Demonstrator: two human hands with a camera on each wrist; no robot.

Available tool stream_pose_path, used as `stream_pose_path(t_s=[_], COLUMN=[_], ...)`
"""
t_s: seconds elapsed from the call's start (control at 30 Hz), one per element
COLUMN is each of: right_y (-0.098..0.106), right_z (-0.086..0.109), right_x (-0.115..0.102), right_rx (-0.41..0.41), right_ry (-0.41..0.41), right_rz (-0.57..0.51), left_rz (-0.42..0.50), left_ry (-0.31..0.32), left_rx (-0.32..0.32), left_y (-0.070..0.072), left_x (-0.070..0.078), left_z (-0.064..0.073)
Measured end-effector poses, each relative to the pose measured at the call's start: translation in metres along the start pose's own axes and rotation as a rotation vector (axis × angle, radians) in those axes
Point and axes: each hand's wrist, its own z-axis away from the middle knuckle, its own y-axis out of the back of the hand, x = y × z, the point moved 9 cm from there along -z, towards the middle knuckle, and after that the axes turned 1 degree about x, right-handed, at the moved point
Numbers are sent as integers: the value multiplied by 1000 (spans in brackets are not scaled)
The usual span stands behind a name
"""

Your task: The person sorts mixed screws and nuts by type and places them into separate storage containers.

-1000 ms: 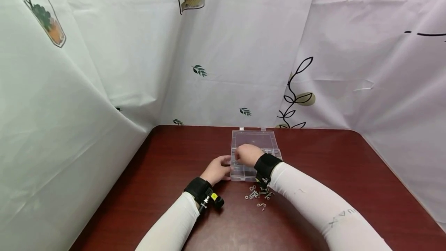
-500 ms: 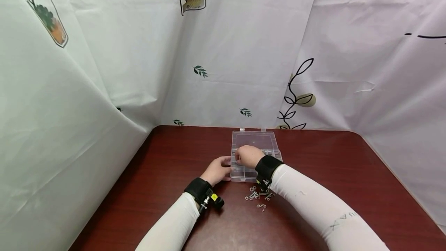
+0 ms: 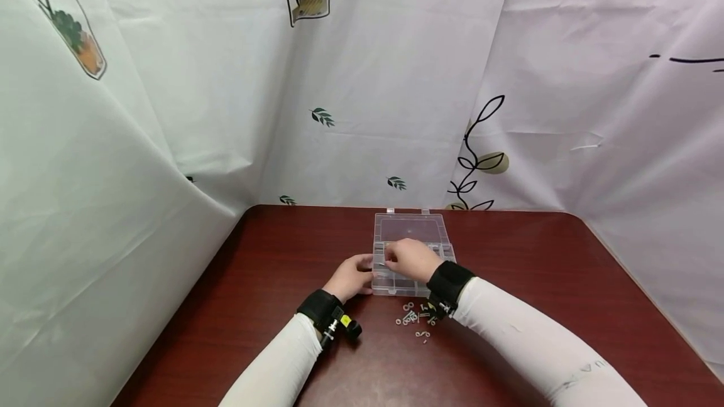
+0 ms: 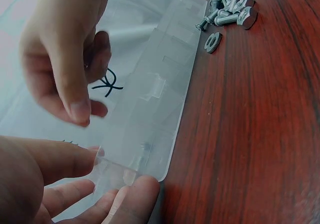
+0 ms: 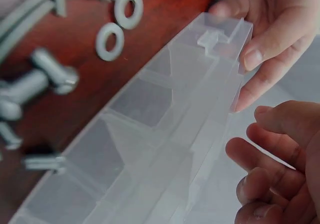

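Observation:
A clear plastic compartment box (image 3: 381, 286) lies on the table with its lid (image 3: 411, 226) open toward the back. My left hand (image 3: 349, 276) grips the box's left end, with thumb and fingers on either side of the wall, as the left wrist view shows. Above the compartments is my right hand (image 3: 413, 259). Its fingers are loosely bent, and in the right wrist view the thumb stands apart from them with nothing seen between. In front of the box lies a loose group of screws (image 4: 227, 13) and washers (image 5: 128, 8). Something small lies in the box's left end, too blurred to name.
The dark red wooden table (image 3: 294, 244) reaches back to a pale printed curtain (image 3: 362, 80), which also hangs along both sides. A few washers (image 3: 422, 334) lie nearer the front than the main group of hardware.
My right hand has shifted slightly right and toward me over the box, its forearm moving right. My left hand stays on the box end. The hardware on the table looks unchanged.

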Motion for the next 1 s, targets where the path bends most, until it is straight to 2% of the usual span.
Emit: stream_pose_path(t_s=[0.2, 0.47, 0.8, 1.0], right_y=[10, 16, -2, -10], right_z=[18, 50, 76, 81], right_x=[-2, -13, -27, -23], right_rx=[37, 77, -38, -88], right_ry=[-12, 61, 219, 239], right_rz=[7, 76, 103, 106], left_rz=[7, 15, 5, -3], left_ry=[-2, -6, -1, -6], left_rx=[3, 4, 4, 4], left_y=[2, 1, 0, -1], left_x=[0, 0, 2, 2], left_z=[-1, -1, 1, 1])
